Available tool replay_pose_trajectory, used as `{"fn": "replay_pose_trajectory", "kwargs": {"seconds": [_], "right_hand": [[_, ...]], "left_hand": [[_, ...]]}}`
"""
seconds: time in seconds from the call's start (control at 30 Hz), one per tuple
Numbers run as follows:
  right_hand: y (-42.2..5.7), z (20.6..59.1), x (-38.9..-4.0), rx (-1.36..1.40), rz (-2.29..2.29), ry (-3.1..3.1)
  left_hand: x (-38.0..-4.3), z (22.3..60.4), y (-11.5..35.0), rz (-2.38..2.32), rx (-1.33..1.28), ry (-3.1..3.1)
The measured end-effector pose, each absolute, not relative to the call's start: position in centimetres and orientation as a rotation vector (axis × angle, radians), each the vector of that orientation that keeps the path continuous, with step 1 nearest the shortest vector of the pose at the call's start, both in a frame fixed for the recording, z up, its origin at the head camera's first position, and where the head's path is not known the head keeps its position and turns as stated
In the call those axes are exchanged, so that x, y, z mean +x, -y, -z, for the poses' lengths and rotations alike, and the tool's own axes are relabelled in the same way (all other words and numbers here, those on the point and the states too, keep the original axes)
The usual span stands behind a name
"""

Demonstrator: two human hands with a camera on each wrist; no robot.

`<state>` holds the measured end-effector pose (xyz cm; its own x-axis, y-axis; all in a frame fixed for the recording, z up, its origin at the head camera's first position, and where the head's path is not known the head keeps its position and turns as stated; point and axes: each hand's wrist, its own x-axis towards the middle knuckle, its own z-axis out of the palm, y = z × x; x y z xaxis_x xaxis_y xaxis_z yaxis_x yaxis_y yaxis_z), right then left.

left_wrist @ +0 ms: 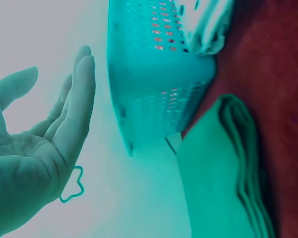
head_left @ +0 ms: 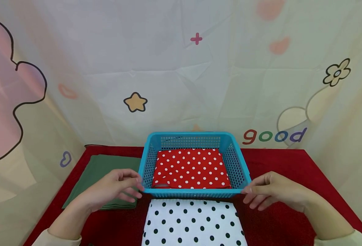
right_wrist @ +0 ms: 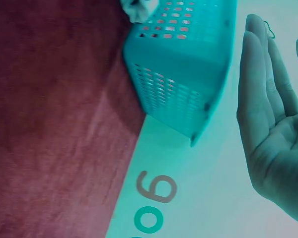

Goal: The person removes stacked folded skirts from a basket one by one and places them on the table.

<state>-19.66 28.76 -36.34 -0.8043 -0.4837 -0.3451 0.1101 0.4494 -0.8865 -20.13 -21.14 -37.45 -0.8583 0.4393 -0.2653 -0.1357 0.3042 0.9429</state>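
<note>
Main risk, by judgement: an uneven lift or pull on the blue basket (head_left: 196, 191), caused by unequal height or depth of the left hand (head_left: 113, 186) and the right hand (head_left: 276, 190) at its near corners. Also possible: a tilt toward the near edge of the desk (head_left: 279, 164), and from it a slide of the red dotted cloth (head_left: 190, 169) against the front wall, with creasing of its flat fold. Another likely snag: the white dotted cloth (head_left: 193, 223), just beside that front wall on the near-edge side, easily rucked by a low drag over it. Lesser hazard along the desk's left edge: the green cloth (head_left: 102, 167), partly behind the left hand in the head view, layers easily shifted by a stray brush. As for the grip: both hands empty, fingers loosely extended, thumbs apart, nothing pinched. Basket upright near the middle of the desk's far edge, between the two hands; in the head view, fingertips in line with both its near corners; in the wrist views, an apparent gap, light touch hard to rule out. Red dotted cloth inside the basket, between and beyond the hands; white dotted cloth nearer the desk's near edge.
</note>
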Motion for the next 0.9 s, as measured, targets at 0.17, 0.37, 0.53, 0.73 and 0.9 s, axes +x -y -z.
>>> {"fn": "replay_pose_trajectory", "kwargs": {"seconds": [0.17, 0.37, 0.53, 0.73, 0.9], "right_hand": [[-28.4, 35.3, -20.3, -0.307, 1.403, -2.173], [-27.4, 34.4, -21.1, -0.245, 1.446, -2.250], [-26.3, 33.9, -21.8, -0.191, 1.490, -2.311], [-25.1, 33.5, -22.4, -0.173, 1.533, -2.305], [-23.9, 33.6, -23.0, -0.159, 1.518, -2.329]], "left_hand": [[-20.7, 36.4, 20.0, -1.607, 0.308, -2.137], [-21.4, 35.6, 18.7, -1.608, 0.291, -2.210], [-21.9, 35.0, 17.5, -1.620, 0.258, -2.259], [-23.0, 35.0, 16.3, -1.635, 0.195, -2.274], [-23.8, 35.1, 15.6, -1.646, 0.159, -2.251]]}}
